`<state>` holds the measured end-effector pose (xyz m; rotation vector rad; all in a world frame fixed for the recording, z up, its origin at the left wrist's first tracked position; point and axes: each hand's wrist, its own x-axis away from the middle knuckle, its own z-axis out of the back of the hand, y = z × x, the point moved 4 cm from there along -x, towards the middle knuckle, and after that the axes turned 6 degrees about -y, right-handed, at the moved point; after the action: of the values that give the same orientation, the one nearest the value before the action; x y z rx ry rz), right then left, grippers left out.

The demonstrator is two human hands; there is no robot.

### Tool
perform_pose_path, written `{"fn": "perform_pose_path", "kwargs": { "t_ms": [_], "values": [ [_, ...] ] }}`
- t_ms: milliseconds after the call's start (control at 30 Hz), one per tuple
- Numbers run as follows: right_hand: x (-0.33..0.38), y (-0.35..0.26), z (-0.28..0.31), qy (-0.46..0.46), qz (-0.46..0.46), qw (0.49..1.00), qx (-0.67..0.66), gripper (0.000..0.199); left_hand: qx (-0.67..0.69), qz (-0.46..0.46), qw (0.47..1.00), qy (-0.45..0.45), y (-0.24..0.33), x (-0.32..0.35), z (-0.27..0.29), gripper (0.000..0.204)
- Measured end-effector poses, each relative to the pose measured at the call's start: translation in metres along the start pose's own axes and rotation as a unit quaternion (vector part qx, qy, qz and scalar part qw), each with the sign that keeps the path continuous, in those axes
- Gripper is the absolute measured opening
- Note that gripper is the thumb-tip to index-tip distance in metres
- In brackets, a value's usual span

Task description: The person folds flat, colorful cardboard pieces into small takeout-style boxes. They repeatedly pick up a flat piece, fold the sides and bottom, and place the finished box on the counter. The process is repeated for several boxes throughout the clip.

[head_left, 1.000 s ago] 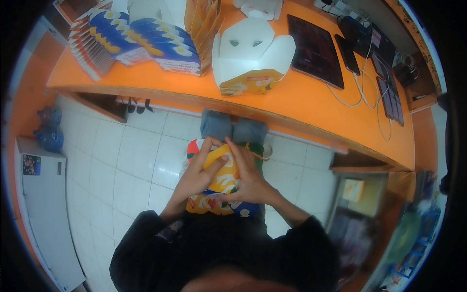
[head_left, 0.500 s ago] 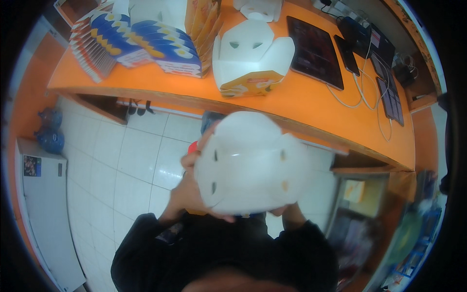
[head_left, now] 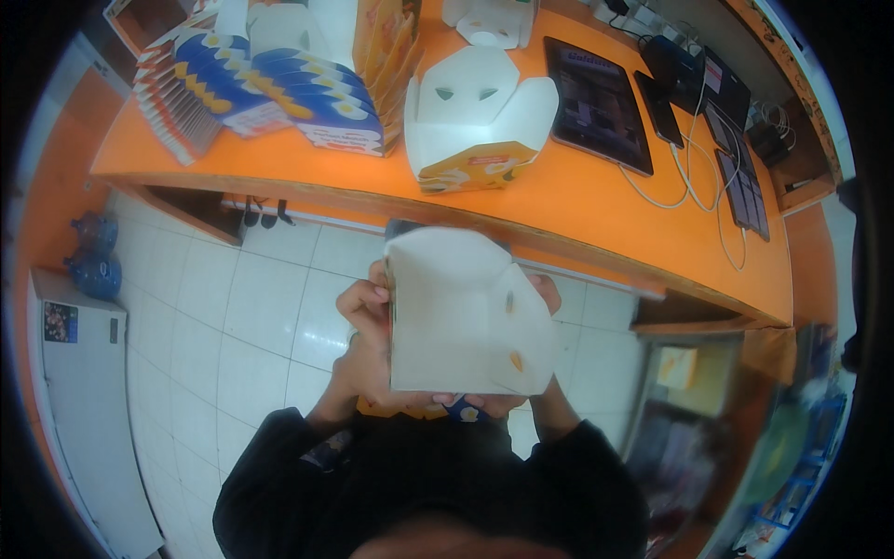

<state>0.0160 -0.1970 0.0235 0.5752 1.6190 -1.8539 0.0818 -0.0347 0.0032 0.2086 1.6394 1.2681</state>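
Note:
Between my two hands an open cardboard takeaway box (head_left: 452, 321) is held up, its plain white inside facing me. My left hand (head_left: 361, 349) grips the box's left side, fingers bent round the edge and some under the lower rim. My right hand (head_left: 546, 293) is mostly hidden behind the right wall; fingertips show at its far edge and below. On the orange table beyond stands another open takeaway box (head_left: 480, 168), white inside with a yellow printed front and slotted flaps. A bit of blue and yellow printed card (head_left: 466, 410) shows below the held box.
Flat blue and white cartons (head_left: 317, 102) lie fanned on the orange table (head_left: 307, 177), beside nested yellow boxes (head_left: 386, 56). A tablet (head_left: 601, 107), phones (head_left: 745, 191) and white charging cables lie at the right. A white cabinet (head_left: 84, 401) and blue water bottles (head_left: 95, 270) stand left.
The held box has turned; its left wall is now nearly edge-on and its right flap slants outward. My right fingertips now show at its right edge. The tablet's screen has lit up more.

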Motion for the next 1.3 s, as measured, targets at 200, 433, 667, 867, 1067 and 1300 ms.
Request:
{"fn": "perform_pose_path", "kwargs": {
  "t_ms": [200,433,667,867,1067,1300],
  "values": [
    [0.007,0.012,0.023,0.055,0.009,0.997,-0.05,0.124,-0.096,-0.015,0.995,-0.034,0.004,-0.016,0.013,0.097],
    [0.027,-0.016,0.086,0.328,-0.004,0.943,0.053,0.106,-0.232,0.091,0.968,0.039,0.006,-0.02,0.034,0.059],
    [-0.001,-0.018,0.116,0.379,-0.177,0.892,0.172,0.104,-0.322,0.127,0.935,0.082,0.008,-0.031,0.048,0.047],
    [-0.008,-0.009,0.115,0.335,-0.181,0.902,0.203,0.104,-0.33,0.135,0.932,0.068,0.005,-0.029,0.043,0.044],
    [0.003,-0.008,0.115,0.385,-0.168,0.9,0.118,0.103,-0.339,0.122,0.927,0.105,0.002,-0.03,0.055,0.052],
    [-0.016,-0.034,0.109,0.265,-0.078,0.877,0.393,0.119,-0.354,0.059,0.926,0.118,-0.006,-0.083,0.06,0.085]
  ]
}}
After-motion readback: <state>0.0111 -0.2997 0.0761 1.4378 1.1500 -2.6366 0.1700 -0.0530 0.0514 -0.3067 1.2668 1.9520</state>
